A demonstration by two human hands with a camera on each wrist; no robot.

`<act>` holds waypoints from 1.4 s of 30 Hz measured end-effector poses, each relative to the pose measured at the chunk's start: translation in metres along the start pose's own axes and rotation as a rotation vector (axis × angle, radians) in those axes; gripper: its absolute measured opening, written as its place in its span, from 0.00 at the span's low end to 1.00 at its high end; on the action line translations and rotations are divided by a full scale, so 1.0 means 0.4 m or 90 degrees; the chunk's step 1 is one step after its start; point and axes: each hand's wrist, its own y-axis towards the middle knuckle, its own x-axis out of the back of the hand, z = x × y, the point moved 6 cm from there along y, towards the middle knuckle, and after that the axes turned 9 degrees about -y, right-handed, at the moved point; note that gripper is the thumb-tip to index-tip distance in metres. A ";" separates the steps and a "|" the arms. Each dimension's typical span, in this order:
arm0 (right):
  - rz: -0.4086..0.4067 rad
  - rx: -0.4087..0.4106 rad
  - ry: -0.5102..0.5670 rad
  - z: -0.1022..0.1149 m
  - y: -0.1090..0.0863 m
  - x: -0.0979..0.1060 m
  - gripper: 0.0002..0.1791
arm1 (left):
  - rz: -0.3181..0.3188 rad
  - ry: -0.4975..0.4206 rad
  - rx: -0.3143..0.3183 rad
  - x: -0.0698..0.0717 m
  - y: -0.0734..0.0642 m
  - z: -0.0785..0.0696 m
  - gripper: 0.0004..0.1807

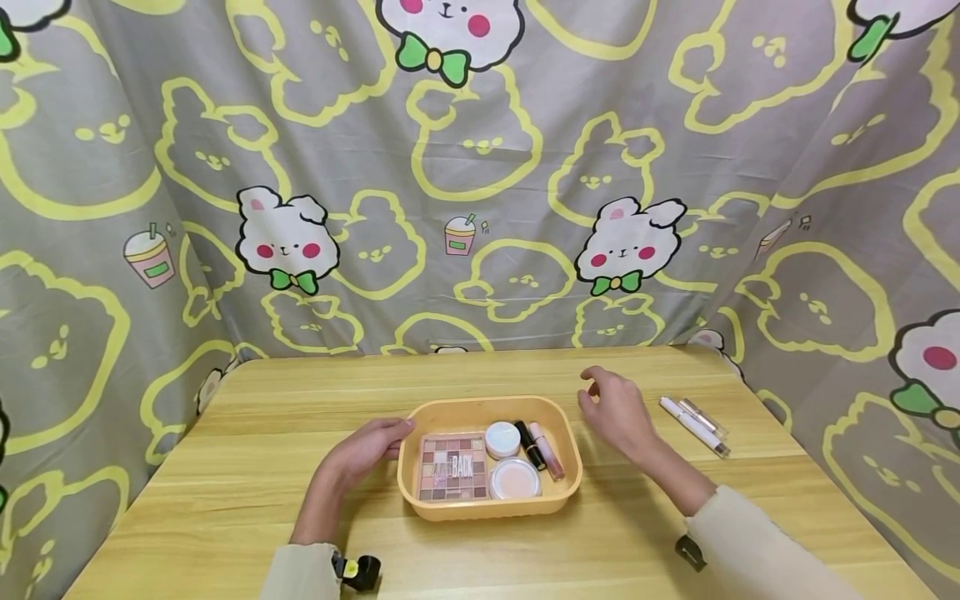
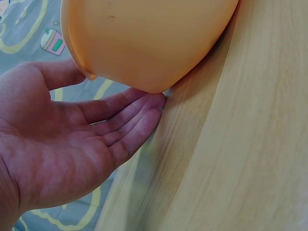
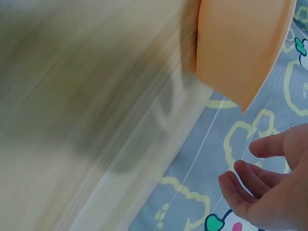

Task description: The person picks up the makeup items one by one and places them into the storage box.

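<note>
A yellow-orange plastic basket stands on the table. My left hand holds its left end, thumb at the rim and fingers against the lower outside wall, as the left wrist view shows. Inside lie an eyeshadow palette, a small white round jar, a round compact, a black tube and a pink lip gloss tube. Just off the basket's right end, my right hand hovers with loosely bent fingers and nothing in them; the right wrist view shows it apart from the wall.
On the table's right side, a white pen-like tube lies beside a clear, slim tube. Behind the wooden table hangs a grey curtain with cartoon prints, which also runs along both sides.
</note>
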 end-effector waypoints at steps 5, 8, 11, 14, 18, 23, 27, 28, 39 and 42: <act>0.021 -0.012 -0.013 -0.029 -0.002 0.007 0.16 | 0.009 -0.003 -0.006 0.001 0.001 0.001 0.33; 0.029 -0.020 -0.023 -0.049 -0.004 0.012 0.16 | 0.009 -0.004 -0.006 0.000 0.001 0.002 0.33; 0.032 -0.030 -0.032 -0.070 -0.007 0.020 0.16 | 0.012 -0.002 -0.007 0.000 0.001 0.004 0.33; 0.039 -0.043 -0.041 -0.092 -0.009 0.028 0.15 | 0.010 -0.004 -0.006 0.003 0.001 0.005 0.33; 0.047 -0.056 -0.046 -0.121 -0.013 0.037 0.14 | 0.008 -0.004 -0.009 0.004 0.002 0.007 0.33; 0.056 -0.067 -0.056 -0.159 -0.019 0.045 0.15 | 0.012 -0.007 -0.013 0.002 0.003 0.006 0.34; 0.071 -0.072 -0.071 -0.189 -0.021 0.048 0.17 | 0.005 -0.009 -0.010 0.003 0.003 0.006 0.34; 0.075 -0.074 -0.074 -0.196 -0.021 0.049 0.18 | 0.004 -0.009 -0.009 0.004 0.004 0.006 0.34; 0.116 -0.089 -0.092 -0.248 -0.030 0.054 0.21 | 0.009 -0.008 -0.007 0.003 0.002 0.003 0.33; 0.124 -0.095 -0.098 -0.261 -0.035 0.054 0.21 | 0.011 -0.008 -0.009 0.000 0.001 0.000 0.34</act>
